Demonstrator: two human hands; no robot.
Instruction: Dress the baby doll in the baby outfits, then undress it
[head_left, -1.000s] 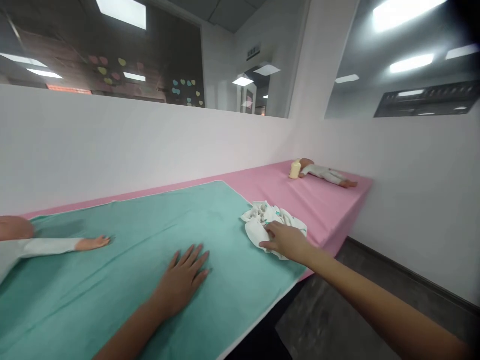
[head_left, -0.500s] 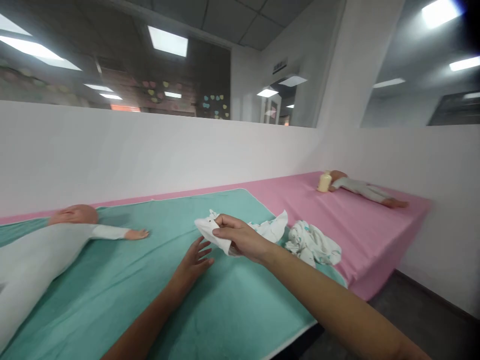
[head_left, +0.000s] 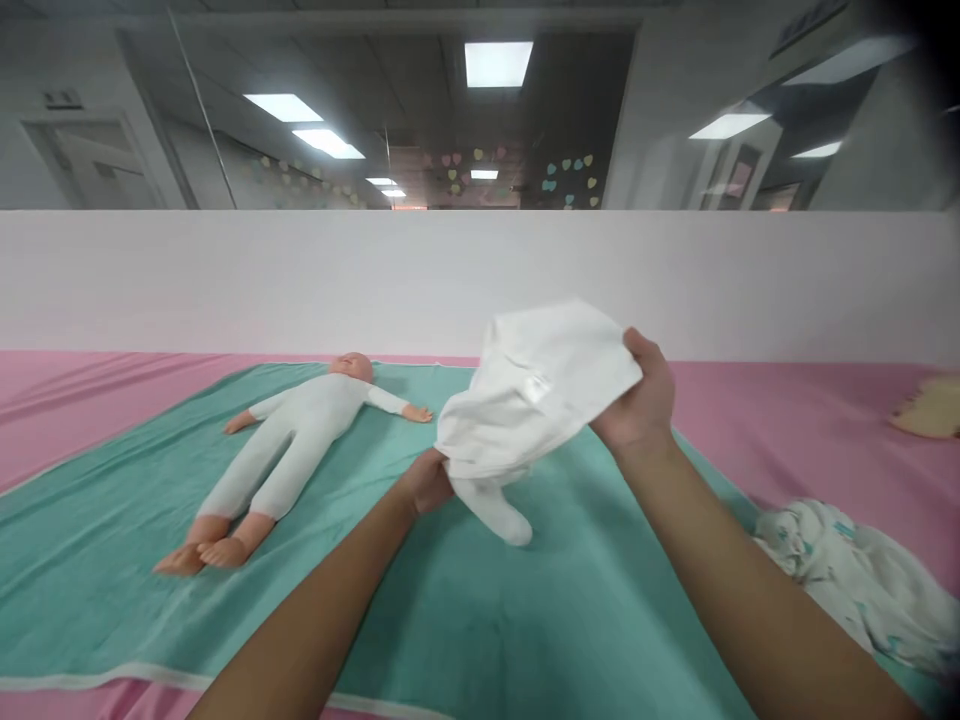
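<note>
White cloth (head_left: pixel 536 390) lifted, between both hands' fingers (head_left: pixel 643 348)

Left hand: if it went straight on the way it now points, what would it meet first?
The left hand would first meet the white garment, which it holds at the lower left; past that, probably the white wall, though depth is unclear.

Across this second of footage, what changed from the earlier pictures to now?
The right hand has gone from the cloth pile to holding a white garment up, further left. The left hand, flat on the green towel at first, now grips the garment too. The view has turned left. The doll still lies on the towel; the patterned cloth stays bunched at right.
</note>
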